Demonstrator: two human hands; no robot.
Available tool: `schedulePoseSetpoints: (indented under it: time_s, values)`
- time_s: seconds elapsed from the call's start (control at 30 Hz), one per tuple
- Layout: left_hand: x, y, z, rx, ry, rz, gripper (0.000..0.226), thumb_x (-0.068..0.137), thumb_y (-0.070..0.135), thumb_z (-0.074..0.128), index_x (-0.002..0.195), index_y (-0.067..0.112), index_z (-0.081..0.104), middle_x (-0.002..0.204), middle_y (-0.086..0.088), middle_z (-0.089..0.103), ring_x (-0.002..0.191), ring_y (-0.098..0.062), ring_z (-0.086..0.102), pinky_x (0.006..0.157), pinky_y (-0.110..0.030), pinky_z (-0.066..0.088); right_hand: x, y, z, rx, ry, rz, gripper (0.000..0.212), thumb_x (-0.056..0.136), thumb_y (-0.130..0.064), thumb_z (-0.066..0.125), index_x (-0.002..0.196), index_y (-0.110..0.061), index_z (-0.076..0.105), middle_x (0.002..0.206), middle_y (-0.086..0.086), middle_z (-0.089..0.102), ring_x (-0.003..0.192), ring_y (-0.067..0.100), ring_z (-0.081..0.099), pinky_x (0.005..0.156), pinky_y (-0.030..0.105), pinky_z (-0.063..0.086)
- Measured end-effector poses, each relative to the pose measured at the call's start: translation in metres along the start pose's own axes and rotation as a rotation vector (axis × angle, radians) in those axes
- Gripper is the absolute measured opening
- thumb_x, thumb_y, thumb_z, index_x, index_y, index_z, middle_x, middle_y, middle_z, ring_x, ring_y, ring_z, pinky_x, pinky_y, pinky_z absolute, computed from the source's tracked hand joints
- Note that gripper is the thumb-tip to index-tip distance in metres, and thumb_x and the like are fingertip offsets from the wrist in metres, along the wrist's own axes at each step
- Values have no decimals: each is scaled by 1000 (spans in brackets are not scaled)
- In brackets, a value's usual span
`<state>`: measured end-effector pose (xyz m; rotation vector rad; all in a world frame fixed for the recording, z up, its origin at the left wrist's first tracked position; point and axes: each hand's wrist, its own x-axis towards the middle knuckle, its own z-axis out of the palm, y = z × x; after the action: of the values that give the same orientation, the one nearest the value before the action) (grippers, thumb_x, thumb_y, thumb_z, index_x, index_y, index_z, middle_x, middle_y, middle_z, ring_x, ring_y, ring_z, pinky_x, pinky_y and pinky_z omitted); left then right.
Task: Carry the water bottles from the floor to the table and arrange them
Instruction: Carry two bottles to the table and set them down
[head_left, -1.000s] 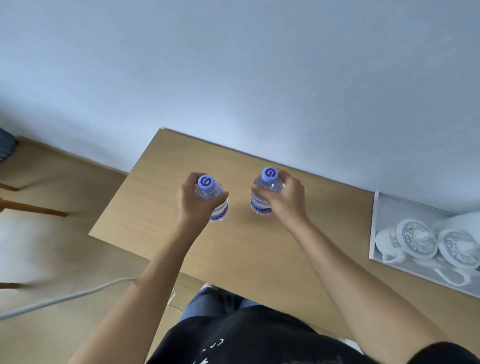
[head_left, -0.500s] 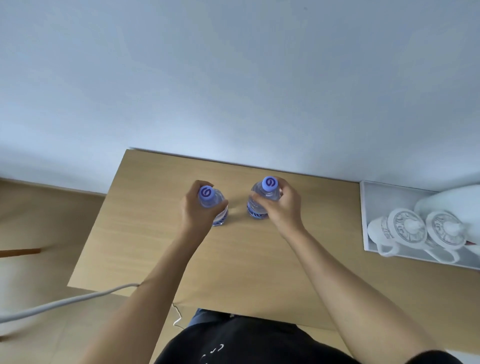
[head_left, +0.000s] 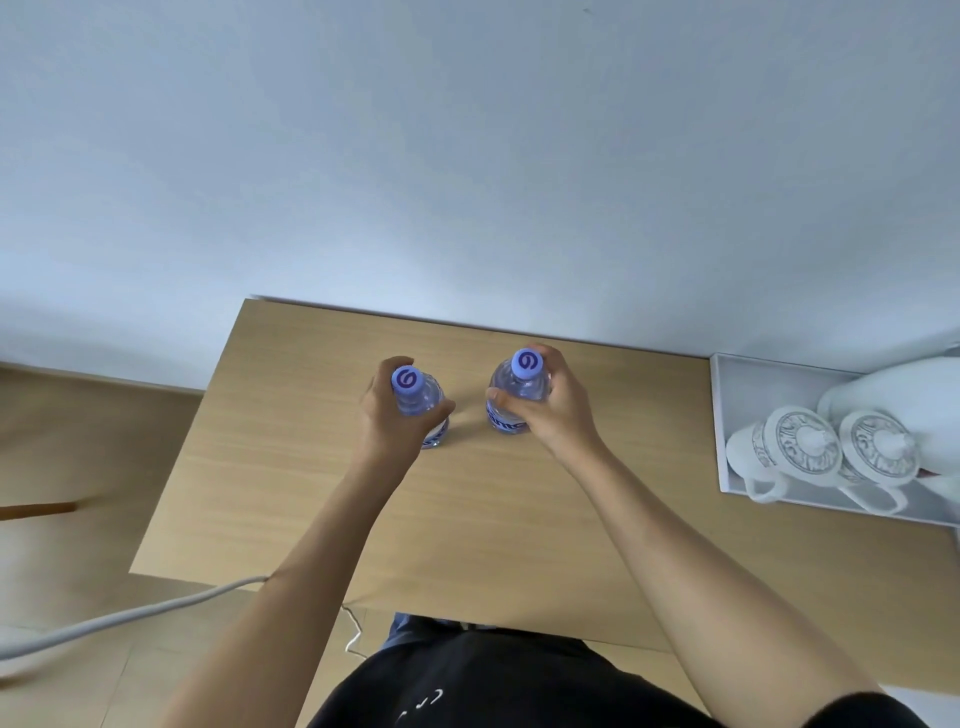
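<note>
Two bottles, upright, side by side but apart, near the far edge of the worktop (head_left: 291, 499). Left bottle (head_left: 423, 402) gripped by curled fingers of the left hand (head_left: 392, 421). Right bottle (head_left: 514, 400) gripped by curled fingers of the right hand (head_left: 553, 410). Cannot tell whether the bottles touch the wood. Lots of bare wood to the left and toward the near edge. One white tray (head_left: 719, 415) at the right with two cups (head_left: 789, 447). One grey cable (head_left: 130, 616) past the near-left corner.
</note>
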<state>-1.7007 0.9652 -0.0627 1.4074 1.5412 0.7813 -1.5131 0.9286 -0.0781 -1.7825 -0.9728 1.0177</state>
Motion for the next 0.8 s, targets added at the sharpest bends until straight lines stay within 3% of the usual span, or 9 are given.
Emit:
schedulePoseSetpoints:
  time_s: [0.1, 0.27, 0.4, 0.5, 0.63, 0.8]
  values:
    - [-8, -1, -2, -18, 18, -10, 66, 69, 17, 87, 122, 23, 47, 112, 0, 59, 100, -15, 57, 84, -27, 48, -5, 4, -6, -11, -10, 31, 82, 70, -30, 89, 139, -21, 47, 134, -9, 56, 118, 3, 52, 92, 14, 39]
    - [-28, -6, -6, -24, 46, -12, 77, 74, 12, 82, 138, 14, 39, 137, 1, 48, 122, -15, 48, 99, -32, 41, -27, 14, -17, -49, 37, 39, 85, 74, -34, 86, 145, -22, 41, 150, -7, 44, 137, 8, 39, 104, 20, 30]
    - [-54, -15, -10, 12, 26, 14, 73, 79, 17, 80, 138, 15, 37, 132, 10, 42, 122, -14, 45, 102, -35, 40, -59, 24, -22, -18, 112, 67, 81, 76, -40, 83, 144, -25, 41, 149, -11, 43, 131, -1, 37, 102, 17, 29]
    - [-77, -24, -14, 43, -40, 57, 64, 82, 16, 76, 136, 15, 41, 133, 6, 47, 123, -16, 47, 99, -31, 39, -94, 34, -23, 24, 173, 73, 75, 77, -37, 83, 141, -24, 46, 145, -10, 48, 133, 3, 40, 101, 17, 30]
    - [-112, -31, -16, 79, -198, 125, 54, 84, 18, 74, 131, 13, 47, 132, 2, 53, 124, -19, 50, 96, -28, 37, -156, 46, -22, 84, 289, 95, 63, 79, -30, 82, 134, -22, 51, 132, -12, 52, 131, 10, 46, 99, 19, 33]
    - [-166, -35, -9, 131, -438, 238, 52, 84, 18, 74, 130, 15, 49, 133, -1, 54, 119, -16, 53, 92, -26, 38, -251, 65, -26, 135, 419, 163, 61, 82, -30, 79, 135, -25, 49, 138, -8, 52, 128, 9, 48, 100, 23, 37]
